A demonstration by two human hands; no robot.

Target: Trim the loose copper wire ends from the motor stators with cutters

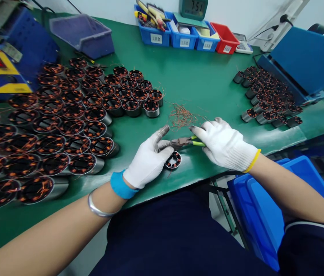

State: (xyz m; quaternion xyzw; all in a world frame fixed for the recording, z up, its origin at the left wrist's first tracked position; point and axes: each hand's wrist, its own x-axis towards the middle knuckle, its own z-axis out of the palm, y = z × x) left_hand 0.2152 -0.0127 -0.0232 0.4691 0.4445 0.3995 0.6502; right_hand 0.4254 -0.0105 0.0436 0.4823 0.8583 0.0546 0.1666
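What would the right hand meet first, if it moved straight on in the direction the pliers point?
Probably the left hand: the right hand aims its pliers leftward, and their tip already lies by the left fingers above the held stator. Depth is unclear.

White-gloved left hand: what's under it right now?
Under the white-gloved left hand sits a small round metal stator with copper windings, resting on the green mat. Only its right part shows; the palm covers the rest.
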